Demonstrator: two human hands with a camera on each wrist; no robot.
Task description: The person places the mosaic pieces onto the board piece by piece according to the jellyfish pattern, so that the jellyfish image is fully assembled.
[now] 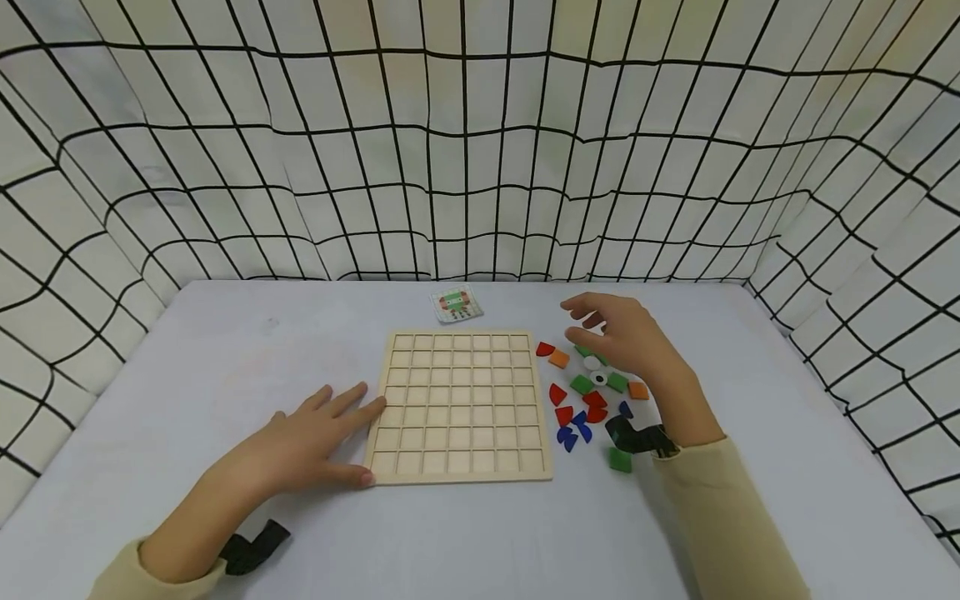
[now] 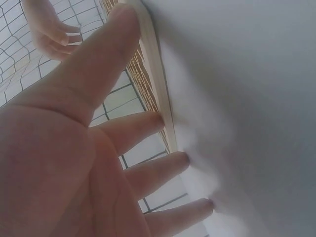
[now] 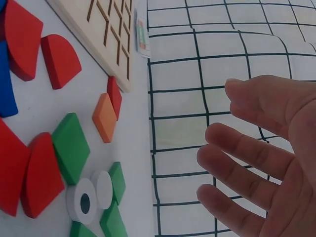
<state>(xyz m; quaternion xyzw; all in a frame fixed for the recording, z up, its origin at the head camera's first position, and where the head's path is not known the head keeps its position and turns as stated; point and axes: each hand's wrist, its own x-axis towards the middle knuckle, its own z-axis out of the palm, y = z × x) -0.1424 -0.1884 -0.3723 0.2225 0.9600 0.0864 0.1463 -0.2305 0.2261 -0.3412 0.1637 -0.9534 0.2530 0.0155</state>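
A square wooden board (image 1: 463,403) with a grid of shallow cells lies mid-table, its cells bare. My left hand (image 1: 309,442) is spread beside it, thumb and index fingertips at its left edge; the left wrist view has the thumb (image 2: 106,59) against the rim. Over the loose pieces right of the board, my right hand (image 1: 621,335) hovers, fingers loosely bent and holding nothing. Below it lie green squares (image 1: 581,384), a white round piece with a dark centre (image 3: 81,201), a plain white disc (image 3: 102,189) and orange pieces (image 1: 558,358).
Nearer the front are red wedge pieces (image 1: 557,394), blue wedge pieces (image 1: 585,432) and a lone green square (image 1: 619,459). Behind the board rests a small printed card (image 1: 456,305). A white wall with black grid lines (image 1: 487,158) encloses the table's back and sides.
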